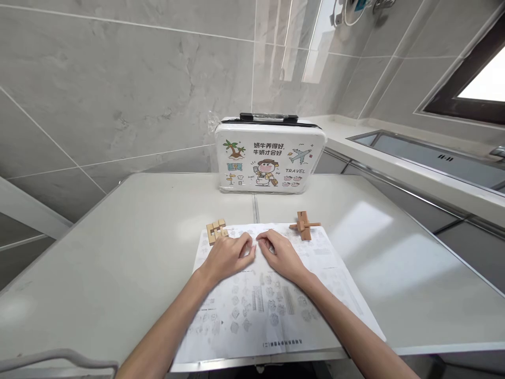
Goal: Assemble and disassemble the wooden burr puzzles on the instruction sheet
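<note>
While the left hand [231,253] and right hand [281,253] face each other over the printed sheet [282,329], their fingers curl inward; whether they pinch anything I cannot tell. Just beyond the left hand lies a pale wooden puzzle [215,230], near the right a reddish-brown wooden puzzle [304,226], and farther back stands a white case [244,173]

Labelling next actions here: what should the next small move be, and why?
Probably slide the left hand a little forward and outward to grasp the pale wooden block assembly. It sits right beside those knuckles, nothing shows in either hand, and the brown wooden piece lies farther off, beyond the right hand.
</note>
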{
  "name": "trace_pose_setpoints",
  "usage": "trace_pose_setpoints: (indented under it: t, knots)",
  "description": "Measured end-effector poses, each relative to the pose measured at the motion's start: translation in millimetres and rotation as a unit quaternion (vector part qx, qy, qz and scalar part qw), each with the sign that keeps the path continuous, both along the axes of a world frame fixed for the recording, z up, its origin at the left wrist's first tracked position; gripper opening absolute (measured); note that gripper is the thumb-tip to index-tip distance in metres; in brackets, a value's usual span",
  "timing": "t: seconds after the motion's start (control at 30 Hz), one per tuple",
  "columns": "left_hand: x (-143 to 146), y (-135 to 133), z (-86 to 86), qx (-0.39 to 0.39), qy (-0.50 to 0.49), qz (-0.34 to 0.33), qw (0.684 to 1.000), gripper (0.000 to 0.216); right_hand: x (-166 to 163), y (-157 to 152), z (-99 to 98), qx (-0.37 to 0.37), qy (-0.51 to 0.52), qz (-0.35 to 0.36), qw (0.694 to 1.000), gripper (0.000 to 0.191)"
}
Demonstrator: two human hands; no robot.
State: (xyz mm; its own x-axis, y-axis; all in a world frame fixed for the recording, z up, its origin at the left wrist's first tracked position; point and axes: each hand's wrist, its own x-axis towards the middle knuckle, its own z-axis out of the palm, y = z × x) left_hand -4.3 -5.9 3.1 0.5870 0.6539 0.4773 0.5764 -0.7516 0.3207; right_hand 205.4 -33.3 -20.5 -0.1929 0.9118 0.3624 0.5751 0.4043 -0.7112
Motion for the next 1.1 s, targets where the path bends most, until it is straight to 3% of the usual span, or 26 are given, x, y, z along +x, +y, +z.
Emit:
trace_pose_setpoints:
  t: [0.13, 0.33, 0.47, 0.53, 0.63, 0.73, 0.9, 1.03, 1.1]
  knots:
    - [1.4, -0.5, -8.3, 0.008, 0.016, -0.011, 1.0, 0.022, -0.3, 0.8, 0.4, -0.014, 0.02, -0.005, 1.0, 0.015]
    - [3.5, -0.4, -12.6, -0.002, 0.036, -0.026, 0.999, 0.024, -0.4, 3.1, 3.7, -0.05, 0.086, -0.033, 0.994, 0.016]
    - [4.2, -0.4, -13.3, -0.009, 0.043, -0.028, 0.999, 0.022, -1.2, 5.3, 3.3, -0.1, 0.188, -0.045, 0.976, 0.017]
    - [4.2, -0.3, -13.0, -0.012, 0.047, -0.028, 0.998, 0.022, -0.9, 7.0, 2.9, -0.148, 0.278, -0.039, 0.948, 0.021]
    - [4.3, -0.2, -12.4, -0.017, 0.05, -0.029, 0.998, 0.024, 2.6, 10.5, 4.6, -0.235, 0.435, -0.012, 0.869, 0.029]
    - [4.4, -0.5, -12.1, -0.02, 0.051, -0.03, 0.998, 0.025, 9.2, 15.0, 7.6, -0.288, 0.529, 0.006, 0.798, 0.034]
    - [4.6, -1.7, -11.9, -0.024, 0.053, -0.031, 0.998, 0.025, 19.2, 21.9, 7.2, -0.304, 0.593, 0.02, 0.745, 0.035]
    - [4.8, -1.6, -11.3, -0.026, 0.054, -0.032, 0.998, 0.024, 24.2, 22.3, 5.4, -0.295, 0.686, 0.043, 0.664, 0.032]
    - [4.9, -1.3, -11.0, -0.028, 0.054, -0.034, 0.998, 0.024, 26.6, 21.2, 5.3, -0.282, 0.712, 0.045, 0.642, 0.031]
